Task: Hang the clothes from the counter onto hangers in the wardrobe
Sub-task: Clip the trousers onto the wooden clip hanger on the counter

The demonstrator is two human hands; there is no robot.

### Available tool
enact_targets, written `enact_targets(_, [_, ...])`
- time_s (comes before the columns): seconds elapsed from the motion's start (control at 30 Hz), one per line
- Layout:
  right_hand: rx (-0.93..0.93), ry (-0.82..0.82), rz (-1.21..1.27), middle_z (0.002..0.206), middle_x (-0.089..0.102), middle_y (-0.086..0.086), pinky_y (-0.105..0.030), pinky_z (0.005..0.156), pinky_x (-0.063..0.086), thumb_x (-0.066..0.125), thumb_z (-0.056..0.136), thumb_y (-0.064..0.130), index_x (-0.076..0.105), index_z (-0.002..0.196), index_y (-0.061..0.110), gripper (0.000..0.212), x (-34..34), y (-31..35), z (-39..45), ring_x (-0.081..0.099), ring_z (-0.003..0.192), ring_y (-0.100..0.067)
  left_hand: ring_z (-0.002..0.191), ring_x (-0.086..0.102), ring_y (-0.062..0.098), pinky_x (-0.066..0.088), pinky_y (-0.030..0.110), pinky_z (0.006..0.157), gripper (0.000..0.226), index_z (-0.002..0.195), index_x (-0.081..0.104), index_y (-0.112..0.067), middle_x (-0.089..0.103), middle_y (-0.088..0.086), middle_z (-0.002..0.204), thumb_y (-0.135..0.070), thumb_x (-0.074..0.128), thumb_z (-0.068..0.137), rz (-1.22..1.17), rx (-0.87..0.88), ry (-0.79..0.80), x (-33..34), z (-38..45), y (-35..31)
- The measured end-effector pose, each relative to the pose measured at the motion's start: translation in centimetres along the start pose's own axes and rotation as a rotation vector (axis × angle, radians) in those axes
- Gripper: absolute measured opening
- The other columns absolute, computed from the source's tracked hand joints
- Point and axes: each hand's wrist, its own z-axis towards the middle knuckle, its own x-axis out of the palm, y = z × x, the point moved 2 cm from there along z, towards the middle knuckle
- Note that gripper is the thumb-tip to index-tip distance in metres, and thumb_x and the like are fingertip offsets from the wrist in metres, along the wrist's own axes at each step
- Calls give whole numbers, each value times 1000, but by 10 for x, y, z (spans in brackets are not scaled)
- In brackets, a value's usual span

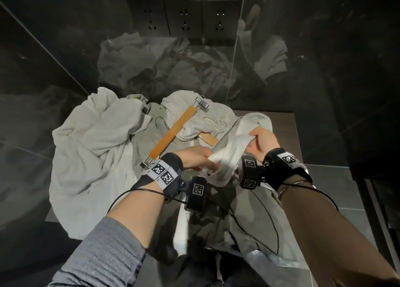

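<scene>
Sleeves: a grey ribbed sleeve (pixel 101 254) at near left and a brown sleeve (pixel 337 239) at near right, both forearms reaching away from the camera.
Wrist bands: black straps with square black-and-white markers (pixel 161 172) on both wrists, thin black cables trailing from them.
Left hand: the left hand (pixel 194 159) is clamped on the near end of a white strip of cloth (pixel 229 154), fingers curled round it.
Right hand: the right hand (pixel 263 140) pinches the same strip further along, to the right — the cloth runs taut between the two hands.
White strip of cloth: smooth, pale, slightly shiny, folded lengthwise; it loops down below the hands over a grey-green garment (pixel 242 222) that hangs off the near edge of the counter.
Pile of clothes: pale, crumpled clothes (pixel 93 144) spread over the left and middle of the counter, heavily creased.
Wooden hanger: a wooden clip hanger (pixel 173 133) lies diagonally on the pile, metal clips at both ends, just left of the left hand.
Second hanger: partly buried under cloth far of the hands; a bit of wood (pixel 208 138) and a wire hook show.
Counter: dark brown counter (pixel 285 131), bare at its right edge.
Room: glossy black wall (pixel 65 48) beyond — it mirrors the pile, and three socket plates (pixel 184 18) sit on it at the far side.
</scene>
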Motion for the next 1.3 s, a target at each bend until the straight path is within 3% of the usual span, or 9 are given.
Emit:
enact_targets(0.2, [164, 162, -337, 100, 69, -22, -49, 85, 55, 66, 86, 14, 60, 115, -2, 34, 2, -18, -7, 68, 91, -35, 60, 55, 8, 47, 26, 63, 18, 78, 60, -21, 61, -6, 69, -34, 72, 82, -79, 129, -222, 2, 9, -17])
enact_targets(0.33, [48, -195, -321, 74, 55, -8, -28, 49, 54, 57, 89, 7, 56, 104, 5, 15, -21, -15, 5, 57, 71, -24, 51, 49, 11, 41, 21, 47, 15, 91, 57, -19, 58, 0, 71, -33, 62, 91, -325, 138, -524, -24, -4, -20])
enact_targets(0.43, [8, -352, -347, 77, 52, -10, -28, 64, 48, 50, 90, 10, 54, 97, 7, 9, -46, -8, 9, 56, 82, -26, 51, 45, 14, 36, 27, 50, 11, 88, 59, -21, 53, -1, 64, -32, 61, 91, -533, 295, -693, -50, -20, -21])
enact_targets(0.53, [69, -421, -491, 117, 62, -18, -29, 88, 46, 51, 93, 9, 59, 109, 3, 19, -62, -8, 6, 58, 114, -29, 43, 38, 6, 31, 20, 44, 15, 83, 58, -22, 46, -12, 51, -23, 52, 97, -610, 422, -797, -63, -37, -30])
enact_targets(0.77, [73, -595, -488, 140, 45, -15, -33, 103, 42, 63, 77, 26, 37, 138, 3, 69, -90, -21, 5, 50, 124, -32, 82, 64, 9, 47, 23, 78, 13, 102, 65, -22, 71, 1, 95, -19, 56, 93, -421, 418, -415, -43, -32, -45])
enact_targets(0.9, [-71, -371, -484, 86, 59, -14, -21, 57, 46, 56, 87, 7, 61, 85, 5, 6, -56, -15, -8, 61, 65, -23, 88, 58, 7, 44, 7, 75, 22, 114, 64, -16, 63, 0, 107, -18, 57, 93, -252, 205, -458, -22, -6, -39])
enact_targets(0.97, [-47, -179, -490, 56, 61, -8, -25, 44, 43, 54, 86, -1, 58, 71, 7, 18, -41, -25, -12, 56, 36, -13, 73, 52, 6, 42, 9, 58, 20, 104, 66, -16, 62, 1, 99, -8, 50, 93, -282, 150, -502, -17, 6, -30])
enact_targets(1.1, [-131, -51, -831, 73, 68, -9, -32, 61, 54, 62, 82, 7, 69, 80, 6, 7, -25, -53, -16, 62, 58, -17, 66, 51, 7, 41, 10, 54, 27, 106, 66, -3, 63, 2, 92, 2, 43, 93, -192, 56, -415, 2, 27, -14])
enact_targets(1.3, [-256, -106, -982, 78, 65, -1, -28, 77, 53, 62, 82, 20, 68, 83, 15, 8, -32, -69, -14, 60, 74, -15, 116, 55, 26, 44, 37, 100, 45, 129, 53, -20, 61, 6, 125, -15, 61, 85, 371, -122, -307, 33, 75, 11])
